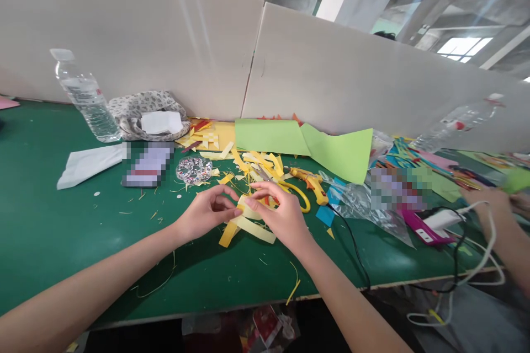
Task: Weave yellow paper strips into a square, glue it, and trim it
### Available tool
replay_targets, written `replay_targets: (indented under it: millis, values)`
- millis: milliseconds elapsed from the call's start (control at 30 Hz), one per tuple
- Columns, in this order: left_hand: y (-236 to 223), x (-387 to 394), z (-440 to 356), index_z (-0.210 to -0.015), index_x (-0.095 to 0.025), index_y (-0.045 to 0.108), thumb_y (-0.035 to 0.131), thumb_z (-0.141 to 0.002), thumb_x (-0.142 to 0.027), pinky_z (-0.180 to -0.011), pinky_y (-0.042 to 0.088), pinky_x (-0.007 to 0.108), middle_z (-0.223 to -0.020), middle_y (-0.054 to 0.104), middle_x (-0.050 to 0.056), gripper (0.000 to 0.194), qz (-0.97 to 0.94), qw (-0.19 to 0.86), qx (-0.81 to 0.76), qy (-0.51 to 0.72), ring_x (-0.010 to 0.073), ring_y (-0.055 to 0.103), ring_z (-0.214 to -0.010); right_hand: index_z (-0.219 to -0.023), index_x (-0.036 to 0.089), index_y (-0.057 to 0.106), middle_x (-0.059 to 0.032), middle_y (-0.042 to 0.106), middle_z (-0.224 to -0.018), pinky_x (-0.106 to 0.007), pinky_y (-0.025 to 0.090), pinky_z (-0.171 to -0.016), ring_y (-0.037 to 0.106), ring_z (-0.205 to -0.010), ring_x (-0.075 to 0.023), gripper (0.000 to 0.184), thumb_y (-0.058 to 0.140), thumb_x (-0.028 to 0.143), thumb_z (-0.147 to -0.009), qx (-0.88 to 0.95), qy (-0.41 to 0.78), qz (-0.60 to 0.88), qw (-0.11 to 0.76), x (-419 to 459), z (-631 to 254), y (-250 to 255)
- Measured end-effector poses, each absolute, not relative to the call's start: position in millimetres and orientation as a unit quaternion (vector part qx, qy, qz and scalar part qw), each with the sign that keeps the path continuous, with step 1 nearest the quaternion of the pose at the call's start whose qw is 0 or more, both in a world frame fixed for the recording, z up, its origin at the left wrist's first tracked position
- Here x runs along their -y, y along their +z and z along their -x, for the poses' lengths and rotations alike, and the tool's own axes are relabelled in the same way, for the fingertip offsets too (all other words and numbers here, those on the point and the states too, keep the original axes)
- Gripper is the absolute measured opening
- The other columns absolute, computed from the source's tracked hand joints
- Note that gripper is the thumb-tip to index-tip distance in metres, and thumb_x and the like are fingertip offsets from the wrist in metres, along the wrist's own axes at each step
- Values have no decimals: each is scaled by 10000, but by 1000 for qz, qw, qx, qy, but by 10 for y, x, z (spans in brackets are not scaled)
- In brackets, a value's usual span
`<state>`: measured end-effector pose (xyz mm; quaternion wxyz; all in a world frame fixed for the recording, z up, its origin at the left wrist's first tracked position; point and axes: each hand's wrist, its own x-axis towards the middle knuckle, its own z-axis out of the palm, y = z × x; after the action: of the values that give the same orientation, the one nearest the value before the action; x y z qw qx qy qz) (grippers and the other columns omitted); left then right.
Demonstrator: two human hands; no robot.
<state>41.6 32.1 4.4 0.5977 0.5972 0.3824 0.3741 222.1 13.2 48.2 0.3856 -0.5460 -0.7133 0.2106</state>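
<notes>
Yellow paper strips (256, 229), some pale and one deeper in shade, cross one another between my two hands above the table's front half. My left hand (209, 210) is closed, thumb and finger pinching the strips from the left. From the right, my right hand (281, 212) pinches the same strips near their top. Just behind my hands lies a heap of cut yellow paper pieces (248, 161) with yellow-handled scissors (304, 198) partly buried in it. A yellow glue gun (312, 183) rests right of the heap, its black cord running toward the front edge.
Left stand a water bottle (86, 96), a patterned cloth bag (144, 102), a phone (148, 165) and a clear dish of small bits (194, 170). Green paper (269, 137) leans at the back partition. Right are a purple power strip (426, 229), cables and a co-worker's arm (501, 220).
</notes>
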Motion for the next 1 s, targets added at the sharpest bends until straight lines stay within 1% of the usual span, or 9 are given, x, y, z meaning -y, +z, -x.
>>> replay_targets:
  millis: [33, 100, 200, 300, 433, 500, 633, 867, 1000]
  values:
    - [42, -315, -419, -874, -175, 505, 695, -701, -316, -529, 408, 212, -633, 617, -32, 293, -597, 598, -382, 374, 78, 535, -526, -939, 238, 647, -13, 699, -761, -324, 485, -696, 642, -759, -188, 227, 609, 362, -752, 709, 230, 554, 372, -131, -2211, 474]
    - [46, -310, -420, -853, -173, 494, 692, -701, -309, -530, 402, 211, -628, 607, -34, 285, -594, 601, -380, 377, 73, 523, -523, -864, 231, 673, -9, 695, -729, -305, 484, -666, 643, -719, -176, 181, 623, 352, -740, 697, 247, 564, 368, -131, -2198, 459]
    - [65, -306, -421, -825, -173, 479, 694, -693, -279, -543, 403, 210, -633, 601, -33, 274, -587, 610, -369, 385, 70, 518, -536, -806, 227, 689, -21, 700, -776, -305, 482, -678, 643, -744, -181, 164, 628, 361, -734, 688, 265, 564, 372, -136, -2197, 452]
    - [84, -294, -428, -786, -176, 467, 712, -665, -247, -541, 401, 203, -618, 578, -43, 282, -582, 618, -358, 389, 68, 510, -541, -759, 232, 683, -19, 698, -790, -307, 462, -664, 630, -749, -191, 198, 603, 413, -749, 704, 278, 556, 343, -145, -2206, 447]
    - [78, -288, -444, -739, -175, 457, 720, -650, -245, -536, 404, 198, -599, 547, -55, 286, -580, 618, -358, 391, 68, 504, -541, -669, 214, 633, 9, 622, -633, -262, 382, -524, 539, -567, -140, 275, 540, 444, -787, 724, 277, 553, 305, -159, -2214, 417]
    - [60, -293, -450, -735, -175, 459, 721, -649, -252, -539, 409, 201, -601, 554, -51, 287, -581, 614, -363, 392, 71, 510, -544, -678, 205, 617, 13, 592, -611, -251, 366, -511, 510, -552, -130, 285, 520, 444, -798, 721, 292, 550, 304, -163, -2212, 398]
    - [27, -303, -457, -749, -178, 464, 722, -652, -260, -542, 405, 205, -620, 577, -44, 287, -575, 611, -373, 395, 78, 526, -555, -684, 192, 605, 7, 587, -634, -247, 377, -532, 518, -589, -134, 283, 509, 430, -804, 706, 321, 547, 316, -163, -2201, 375]
    - [24, -313, -464, -745, -175, 475, 728, -648, -269, -536, 390, 195, -619, 585, -45, 287, -571, 600, -386, 407, 69, 510, -545, -672, 192, 600, 4, 567, -618, -251, 369, -525, 502, -575, -134, 284, 515, 433, -796, 700, 313, 556, 322, -157, -2184, 359]
    - [5, -322, -465, -747, -175, 479, 739, -636, -275, -533, 384, 187, -627, 578, -48, 300, -562, 594, -402, 411, 73, 532, -563, -669, 197, 588, 12, 553, -610, -247, 352, -516, 488, -563, -126, 283, 512, 439, -794, 694, 316, 558, 327, -147, -2159, 344]
